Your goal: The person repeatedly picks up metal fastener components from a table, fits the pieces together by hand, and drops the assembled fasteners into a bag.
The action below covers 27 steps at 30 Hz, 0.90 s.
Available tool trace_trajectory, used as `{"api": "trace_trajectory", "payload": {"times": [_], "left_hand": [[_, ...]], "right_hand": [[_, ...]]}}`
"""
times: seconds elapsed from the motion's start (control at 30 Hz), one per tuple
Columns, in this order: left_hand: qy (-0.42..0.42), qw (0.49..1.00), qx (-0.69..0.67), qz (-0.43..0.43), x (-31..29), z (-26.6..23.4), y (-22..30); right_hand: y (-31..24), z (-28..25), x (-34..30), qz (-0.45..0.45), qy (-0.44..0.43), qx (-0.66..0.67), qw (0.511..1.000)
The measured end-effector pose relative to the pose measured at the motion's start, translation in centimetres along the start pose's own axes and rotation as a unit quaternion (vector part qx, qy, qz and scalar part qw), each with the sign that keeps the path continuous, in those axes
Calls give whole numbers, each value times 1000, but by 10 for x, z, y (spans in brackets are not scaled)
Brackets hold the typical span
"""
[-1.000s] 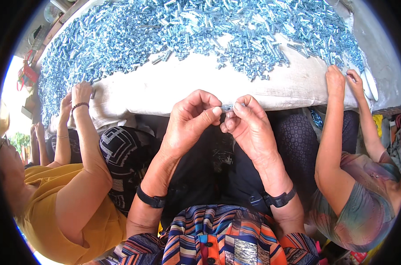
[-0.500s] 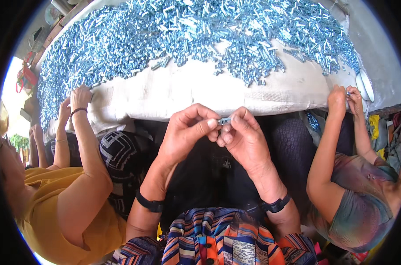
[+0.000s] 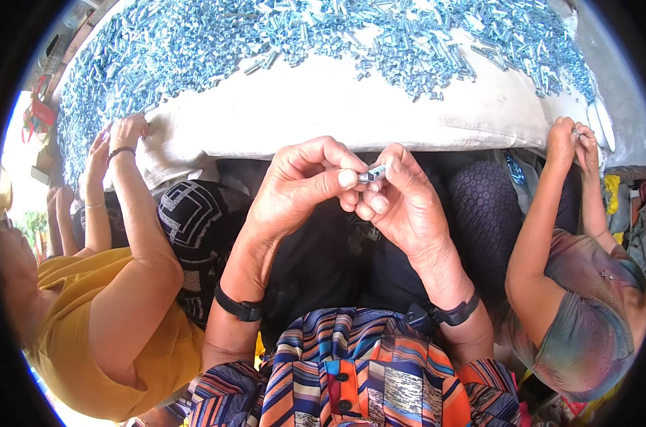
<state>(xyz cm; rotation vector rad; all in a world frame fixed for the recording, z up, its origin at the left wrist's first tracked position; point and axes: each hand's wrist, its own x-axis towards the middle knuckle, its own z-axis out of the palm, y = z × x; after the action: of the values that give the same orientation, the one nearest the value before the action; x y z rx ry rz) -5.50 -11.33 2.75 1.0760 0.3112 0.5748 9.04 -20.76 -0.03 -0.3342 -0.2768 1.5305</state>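
Observation:
In front of my chest, past the near edge of the cloth-covered surface, a small shiny metal sleeve is held in the air between my two hands. My left hand is closed, thumb and forefinger pinching the sleeve's left end. Closed too, my right hand grips the right end, its other fingers curled beneath. My fingers cover both ends, and I cannot tell whether it is one part or two fitted together. Beyond my hands, a wide heap of similar bluish metal pieces lies on the pale cloth.
A person in a mustard top sits at my left, hands at the heap's edge. At my right, a person in a multicoloured shirt holds a small piece in both hands. White round dishes stand at the right end of the cloth.
My hands and the sleeve sit slightly higher in the view, and more of the sleeve shows between my fingers. The heap also appears higher as the view has tilted down.

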Motion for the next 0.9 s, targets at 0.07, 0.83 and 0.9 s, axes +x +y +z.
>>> {"api": "trace_trajectory", "payload": {"times": [0.07,0.83,0.9], "left_hand": [[-8,999,-34,11,-1,0,-2],[-43,999,20,25,-15,7,-15],[-19,1000,9,-16,-15,8,-11]], "right_hand": [[2,0,0,-2,-23,-2,1000],[14,1,-15,32,18,29,999],[14,-1,-14,22,26,26,999]]}}
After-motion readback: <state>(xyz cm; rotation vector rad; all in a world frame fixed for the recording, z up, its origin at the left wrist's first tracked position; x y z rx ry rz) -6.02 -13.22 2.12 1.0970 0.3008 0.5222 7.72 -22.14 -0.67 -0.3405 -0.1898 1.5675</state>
